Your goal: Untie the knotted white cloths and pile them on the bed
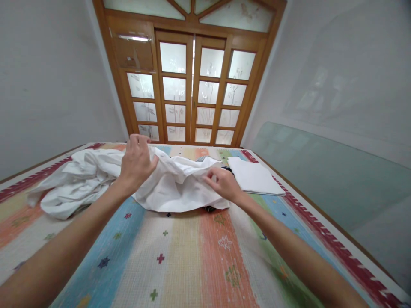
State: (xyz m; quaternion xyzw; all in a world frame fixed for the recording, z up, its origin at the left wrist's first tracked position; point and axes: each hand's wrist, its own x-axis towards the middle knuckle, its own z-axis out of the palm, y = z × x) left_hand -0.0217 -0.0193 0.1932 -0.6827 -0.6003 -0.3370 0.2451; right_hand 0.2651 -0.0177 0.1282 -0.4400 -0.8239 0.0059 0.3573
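Note:
A crumpled white cloth (173, 184) lies across the far part of a striped, colourful mat (192, 256). My left hand (137, 161) is closed on a raised fold of the white cloth near its middle. My right hand (222, 183) pinches the cloth's right edge, close to the mat. A bigger bunched part of the white fabric (75, 182) spreads out to the left. Something dark (210, 209) peeks out from under the cloth's near edge.
A folded white cloth (255, 176) lies flat at the mat's far right. Wooden doors with frosted glass panes (192, 90) stand behind the mat. A pale wall runs along the left, and a green glass panel (327, 171) along the right.

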